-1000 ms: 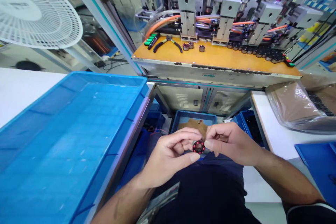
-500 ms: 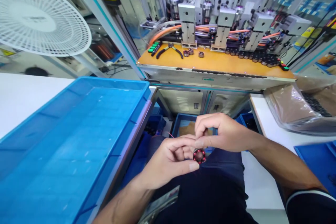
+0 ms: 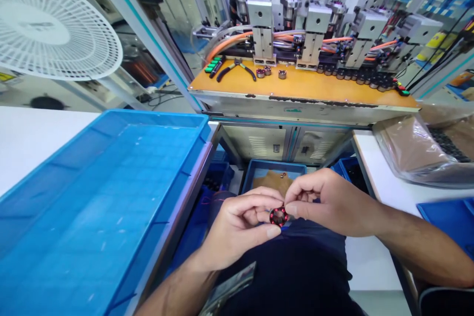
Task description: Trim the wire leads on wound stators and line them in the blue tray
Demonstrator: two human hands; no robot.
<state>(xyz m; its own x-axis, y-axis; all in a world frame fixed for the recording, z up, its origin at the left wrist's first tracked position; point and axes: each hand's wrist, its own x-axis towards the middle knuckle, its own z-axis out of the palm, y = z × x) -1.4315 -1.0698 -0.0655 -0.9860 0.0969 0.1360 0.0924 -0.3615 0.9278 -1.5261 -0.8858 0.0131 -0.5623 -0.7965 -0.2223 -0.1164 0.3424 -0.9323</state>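
Observation:
A small ring-shaped motor stator [image 3: 278,217] with red windings sits between the thumb and fingers of my left hand [image 3: 242,222], its round face turned up toward me. My right hand [image 3: 328,202] is pinched at the stator's upper right edge, thumb tip against the rim. Whatever lies inside that pinch is too small or hidden to name. Both hands are held above my lap. Left of them, a thin red wire [image 3: 212,198] shows near my leg.
A large blue tray [image 3: 200,158] lies on the left table. Ahead, an orange machine bench [image 3: 314,86] carries pliers [image 3: 237,70], a few stators [image 3: 282,74] and a row of dark parts. Below stands a blue bin [image 3: 255,165]; at right, a plastic-lined box [image 3: 400,153]. A fan [image 3: 55,24] stands left.
My right hand has shifted right and slightly down, from above the stator to its upper right edge. The stator has moved slightly left and tilted. More of the bin below shows.

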